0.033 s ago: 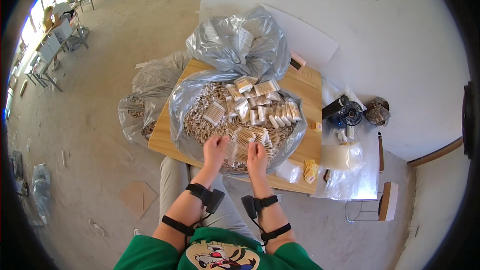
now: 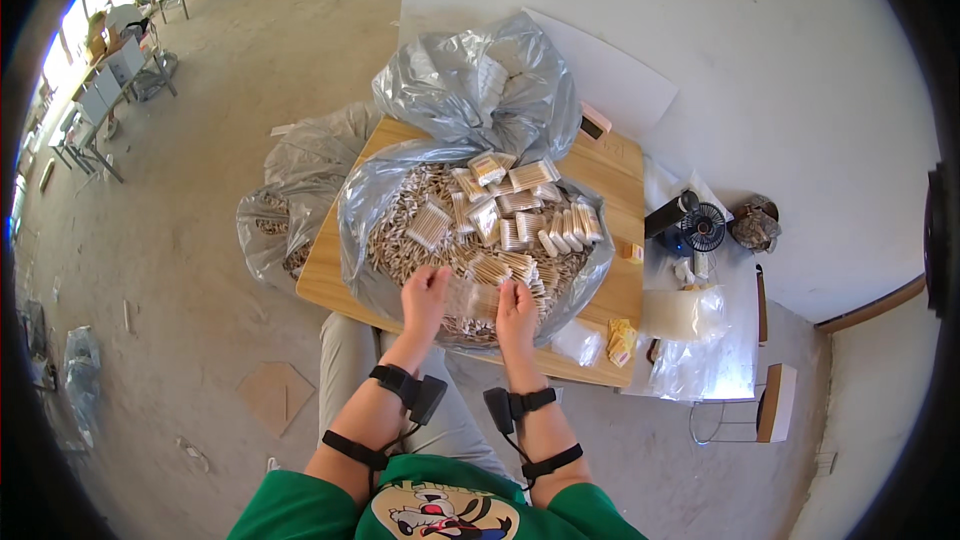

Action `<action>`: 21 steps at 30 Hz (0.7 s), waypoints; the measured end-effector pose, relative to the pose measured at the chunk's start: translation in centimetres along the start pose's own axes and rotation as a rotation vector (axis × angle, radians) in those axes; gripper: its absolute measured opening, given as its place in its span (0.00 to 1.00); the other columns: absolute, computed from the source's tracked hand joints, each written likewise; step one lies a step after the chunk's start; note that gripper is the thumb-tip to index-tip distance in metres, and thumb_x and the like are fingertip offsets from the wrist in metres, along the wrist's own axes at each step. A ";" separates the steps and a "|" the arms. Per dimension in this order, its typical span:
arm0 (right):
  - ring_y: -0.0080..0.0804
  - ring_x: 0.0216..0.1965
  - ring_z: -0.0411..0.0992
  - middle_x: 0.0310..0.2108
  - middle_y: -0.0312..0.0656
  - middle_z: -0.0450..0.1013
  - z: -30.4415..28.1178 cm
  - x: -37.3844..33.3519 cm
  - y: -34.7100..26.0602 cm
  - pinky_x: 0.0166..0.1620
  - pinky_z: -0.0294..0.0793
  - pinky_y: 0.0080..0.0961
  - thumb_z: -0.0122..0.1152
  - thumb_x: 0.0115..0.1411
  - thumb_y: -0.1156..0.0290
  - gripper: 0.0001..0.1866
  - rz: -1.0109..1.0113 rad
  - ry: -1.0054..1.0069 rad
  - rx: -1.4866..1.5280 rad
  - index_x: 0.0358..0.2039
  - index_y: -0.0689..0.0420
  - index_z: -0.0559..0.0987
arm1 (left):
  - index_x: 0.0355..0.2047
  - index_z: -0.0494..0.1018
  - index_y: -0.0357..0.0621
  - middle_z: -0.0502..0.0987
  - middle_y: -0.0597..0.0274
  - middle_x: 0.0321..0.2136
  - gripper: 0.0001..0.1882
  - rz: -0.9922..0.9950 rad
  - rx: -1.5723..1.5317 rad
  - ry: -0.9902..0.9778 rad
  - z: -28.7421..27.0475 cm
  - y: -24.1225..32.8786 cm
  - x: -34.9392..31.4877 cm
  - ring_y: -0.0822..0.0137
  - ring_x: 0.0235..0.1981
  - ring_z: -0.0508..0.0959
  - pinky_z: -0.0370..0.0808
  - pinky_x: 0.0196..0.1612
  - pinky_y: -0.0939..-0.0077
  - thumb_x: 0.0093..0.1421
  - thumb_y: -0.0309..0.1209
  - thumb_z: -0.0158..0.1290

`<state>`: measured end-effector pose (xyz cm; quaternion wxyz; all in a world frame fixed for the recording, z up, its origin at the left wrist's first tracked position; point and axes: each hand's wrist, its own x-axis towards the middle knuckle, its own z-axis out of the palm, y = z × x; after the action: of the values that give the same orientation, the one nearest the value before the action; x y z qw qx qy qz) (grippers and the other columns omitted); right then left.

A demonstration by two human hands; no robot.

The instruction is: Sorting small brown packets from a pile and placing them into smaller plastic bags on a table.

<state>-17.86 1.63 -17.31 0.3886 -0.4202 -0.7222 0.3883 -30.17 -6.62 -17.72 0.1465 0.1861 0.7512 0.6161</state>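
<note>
Your two hands work over the near edge of the counter (image 2: 618, 200), above one open grey bag (image 2: 355, 205) that fills its middle. Your left hand (image 2: 426, 302) pinches the left end of one clear pouch (image 2: 460, 296), fingertips pressed together; your right hand (image 2: 516, 317) pinches its right end between thumb and fingers. The pouch lies between them, over the loose swabs (image 2: 395, 240); whether the swabs showing at its right end are inside or beneath is hard to tell. The loose ones are too many to count. Swab packs (image 2: 518, 202) number at least a dozen, overlapping, toward the counter's far right corner; one more lies apart on the left. You have one second grey bag (image 2: 475, 85) at the far edge, one small box (image 2: 633, 253) by the right edge and one cluster of yellow packets (image 2: 621, 340) at the near right corner. Compared with the earlier frame, your left hand sits slightly further left, the gap between your hands is a little wider, and the piled packs lie unchanged.
</note>
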 end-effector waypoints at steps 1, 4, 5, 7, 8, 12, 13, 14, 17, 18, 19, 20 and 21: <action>0.33 0.18 0.65 0.17 0.43 0.68 -0.1 0.5 0.2 0.25 0.64 0.27 0.51 0.63 0.64 0.14 0.016 0.013 -0.017 0.26 0.62 0.72 | 0.21 0.68 0.35 0.69 0.55 0.15 0.16 0.000 -0.009 0.017 -0.3 -0.7 0.5 0.65 0.17 0.67 0.66 0.24 0.70 0.57 0.36 0.56; 0.32 0.17 0.64 0.16 0.43 0.68 0.2 2.0 -0.4 0.25 0.63 0.28 0.51 0.63 0.64 0.14 -0.019 -0.009 -0.075 0.27 0.61 0.73 | 0.21 0.68 0.35 0.69 0.56 0.15 0.17 -0.014 0.063 0.047 -1.4 -0.6 1.7 0.67 0.18 0.67 0.65 0.25 0.71 0.58 0.36 0.55; 0.30 0.17 0.63 0.16 0.42 0.67 0.2 2.4 -0.8 0.24 0.63 0.28 0.51 0.63 0.64 0.14 -0.043 -0.024 -0.097 0.27 0.61 0.74 | 0.21 0.69 0.35 0.69 0.56 0.15 0.17 -0.019 0.051 0.070 -1.5 -0.7 2.0 0.68 0.18 0.67 0.65 0.25 0.71 0.58 0.37 0.55; 0.38 0.20 0.65 0.18 0.43 0.69 0.6 3.3 -1.1 0.26 0.64 0.33 0.51 0.62 0.66 0.12 -0.052 -0.033 -0.148 0.27 0.61 0.72 | 0.22 0.69 0.35 0.70 0.57 0.16 0.16 -0.027 0.025 0.111 -2.0 -1.0 2.5 0.69 0.19 0.67 0.66 0.25 0.72 0.58 0.37 0.55; 0.42 0.21 0.66 0.19 0.44 0.69 0.7 3.8 -1.4 0.26 0.65 0.35 0.52 0.62 0.67 0.11 -0.057 -0.037 -0.173 0.27 0.61 0.71 | 0.22 0.70 0.35 0.70 0.57 0.16 0.16 -0.022 0.033 0.124 -2.2 -1.0 2.8 0.69 0.19 0.67 0.66 0.25 0.72 0.57 0.37 0.56; 0.46 0.31 0.69 0.29 0.46 0.71 0.6 4.4 -3.2 0.34 0.68 0.40 0.55 0.57 0.72 0.06 -0.497 0.031 -0.394 0.32 0.60 0.72 | 0.24 0.71 0.35 0.70 0.61 0.17 0.15 -0.004 0.029 0.140 -2.8 -1.4 3.2 0.72 0.20 0.67 0.66 0.26 0.75 0.56 0.37 0.57; 0.47 0.33 0.69 0.31 0.47 0.71 0.5 4.0 -3.8 0.36 0.69 0.40 0.55 0.56 0.73 0.06 -0.533 0.007 -0.396 0.34 0.60 0.72 | 0.24 0.71 0.36 0.70 0.63 0.18 0.15 0.000 0.020 0.136 -3.0 -1.6 3.3 0.73 0.21 0.66 0.66 0.27 0.76 0.56 0.36 0.57; 0.47 0.36 0.69 0.34 0.48 0.71 0.3 3.6 -4.1 0.37 0.69 0.41 0.56 0.55 0.74 0.07 -0.565 -0.012 -0.403 0.35 0.60 0.72 | 0.25 0.71 0.36 0.70 0.63 0.18 0.14 0.009 0.043 0.130 -3.0 -1.6 3.3 0.74 0.21 0.66 0.66 0.27 0.76 0.55 0.35 0.58; 0.49 0.35 0.70 0.34 0.50 0.72 1.5 2.1 -2.9 0.37 0.71 0.40 0.56 0.54 0.76 0.10 -0.544 -0.201 -0.284 0.37 0.62 0.71 | 0.25 0.71 0.36 0.71 0.63 0.19 0.12 0.034 0.025 0.110 -3.2 -1.3 3.2 0.73 0.21 0.68 0.67 0.27 0.78 0.53 0.32 0.60; 0.47 0.34 0.71 0.33 0.50 0.72 1.9 1.3 -2.6 0.35 0.71 0.37 0.54 0.58 0.73 0.10 -0.401 -0.280 -0.257 0.39 0.62 0.71 | 0.25 0.72 0.35 0.72 0.62 0.20 0.11 0.042 -0.041 0.098 -3.2 -0.9 3.1 0.72 0.21 0.68 0.68 0.27 0.78 0.52 0.30 0.60; 0.45 0.33 0.72 0.33 0.50 0.72 2.3 1.1 -2.3 0.34 0.72 0.35 0.52 0.60 0.71 0.10 -0.281 -0.312 -0.161 0.39 0.62 0.70 | 0.26 0.72 0.35 0.72 0.60 0.20 0.10 0.050 -0.108 0.086 -3.3 -0.5 3.0 0.71 0.21 0.69 0.68 0.27 0.77 0.51 0.29 0.61; 0.43 0.32 0.72 0.32 0.50 0.72 2.6 0.6 -2.2 0.34 0.72 0.33 0.50 0.62 0.68 0.10 -0.154 -0.344 -0.062 0.39 0.62 0.70 | 0.26 0.72 0.36 0.72 0.62 0.20 0.09 0.109 -0.091 0.028 -3.5 0.8 2.6 0.73 0.21 0.69 0.68 0.27 0.79 0.51 0.27 0.61; 0.41 0.31 0.72 0.31 0.49 0.72 2.6 0.2 -2.2 0.33 0.72 0.32 0.48 0.64 0.66 0.11 -0.031 -0.374 0.036 0.39 0.62 0.70 | 0.26 0.72 0.36 0.72 0.63 0.21 0.08 0.171 -0.076 -0.031 -3.6 2.8 2.5 0.75 0.22 0.69 0.67 0.27 0.80 0.50 0.26 0.61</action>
<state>-20.93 0.47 -16.35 0.2610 -0.3228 -0.7811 0.4665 -33.74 -8.14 -14.25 0.1119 0.2532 0.7064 0.6515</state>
